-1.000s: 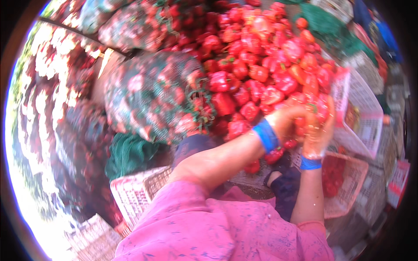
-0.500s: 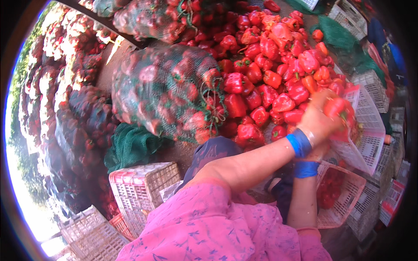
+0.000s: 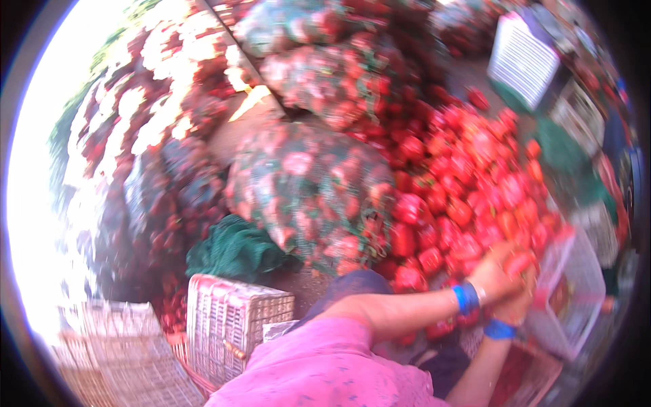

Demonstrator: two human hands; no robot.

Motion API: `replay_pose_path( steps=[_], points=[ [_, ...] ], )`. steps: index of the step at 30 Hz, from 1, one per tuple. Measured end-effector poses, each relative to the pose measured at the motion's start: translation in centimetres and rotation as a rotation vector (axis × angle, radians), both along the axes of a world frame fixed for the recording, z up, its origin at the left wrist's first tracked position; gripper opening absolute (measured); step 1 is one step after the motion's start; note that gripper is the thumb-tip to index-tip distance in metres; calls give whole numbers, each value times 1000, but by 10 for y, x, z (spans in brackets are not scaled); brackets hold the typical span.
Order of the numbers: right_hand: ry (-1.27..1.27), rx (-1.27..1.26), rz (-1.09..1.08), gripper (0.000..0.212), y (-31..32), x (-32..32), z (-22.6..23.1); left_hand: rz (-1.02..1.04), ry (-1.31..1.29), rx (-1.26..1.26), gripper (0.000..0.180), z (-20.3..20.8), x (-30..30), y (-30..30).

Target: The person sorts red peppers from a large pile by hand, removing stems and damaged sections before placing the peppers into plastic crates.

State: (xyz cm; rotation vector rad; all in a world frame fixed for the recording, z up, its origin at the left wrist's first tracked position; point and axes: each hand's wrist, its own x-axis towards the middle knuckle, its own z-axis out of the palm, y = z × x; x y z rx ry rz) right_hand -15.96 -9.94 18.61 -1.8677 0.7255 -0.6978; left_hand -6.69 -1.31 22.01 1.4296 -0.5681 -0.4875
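Bare hands, two, blue wristbands: the left hand is gripping one red pepper at the right of the scene; the right hand is pressing close beneath — blur is hiding whether its fingers are pinching the pepper too. Pepper heap, red, is lying just beyond, on the far side. Pale crate is standing right of the hands — a filled net sack is resting left of the heap.
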Motion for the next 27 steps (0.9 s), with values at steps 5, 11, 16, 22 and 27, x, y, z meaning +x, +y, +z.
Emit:
replay_pose_path(
  steps=[5,11,16,22,27],
  points=[
    [-435,548,-81,42,-8,-8,3,-77,114,-93,67,9,2,12],
    [-409,361,-190,50,8,4,12,-280,135,-135,59,9,21,21],
    [-427,965,-101,63,-19,-6,2,-54,-66,-105,43,13,10,9],
    [-918,2147,254,77,-61,-17,-12,21,-116,35,33,16,4,10],
    [-460,1357,266,64,-45,-14,-15,44,-174,9,28,14,5,14]
  ],
)
